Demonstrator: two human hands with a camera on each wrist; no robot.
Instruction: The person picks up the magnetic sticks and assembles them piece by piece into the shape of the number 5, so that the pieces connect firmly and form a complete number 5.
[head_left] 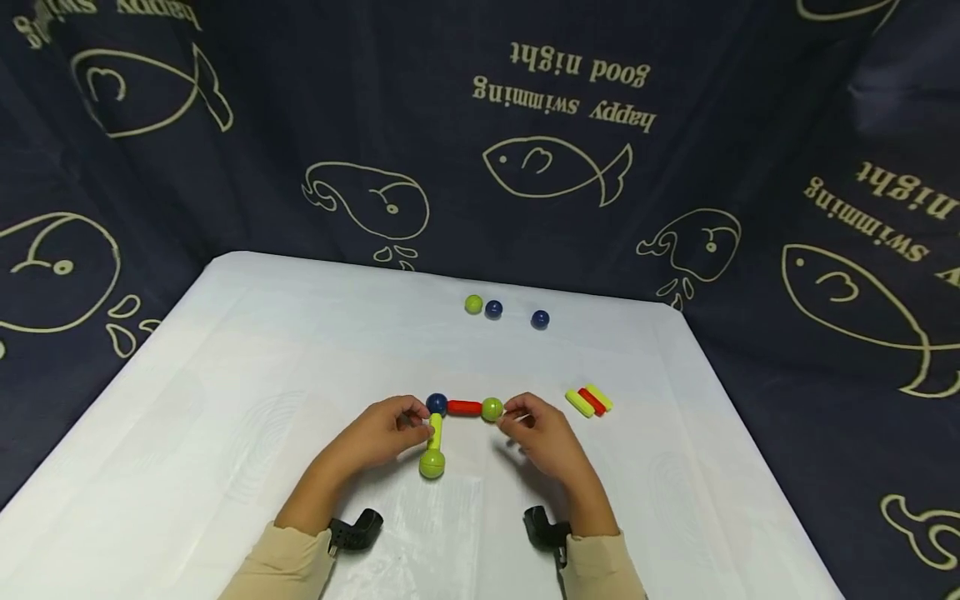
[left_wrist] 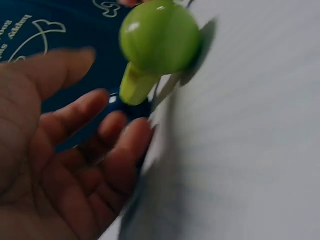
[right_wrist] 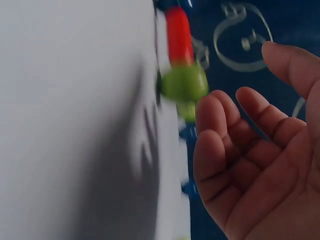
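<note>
A joined L-shaped piece of balls and rods lies on the white table. Its corner is a dark blue ball [head_left: 437, 404]; a red rod [head_left: 465, 407] links this to a green ball [head_left: 492, 409] on the right. From the same corner a yellow-green rod [head_left: 436, 432] runs toward me, ending in another green ball [head_left: 432, 464]. My left hand [head_left: 384, 432] is beside the blue ball and yellow-green rod, thumb and fingers apart. Next to the right-hand green ball is my right hand [head_left: 546, 435], loosely bent fingers near it and the thumb spread away. Neither hand grips anything.
At the table's [head_left: 315, 333] back lie a loose green ball [head_left: 473, 304], a blue ball [head_left: 493, 309] and a second blue ball [head_left: 540, 319]. Right of my right hand, a red rod [head_left: 592, 402] lies between two yellow-green rods. A dark fish-print cloth [head_left: 450, 108] hangs behind.
</note>
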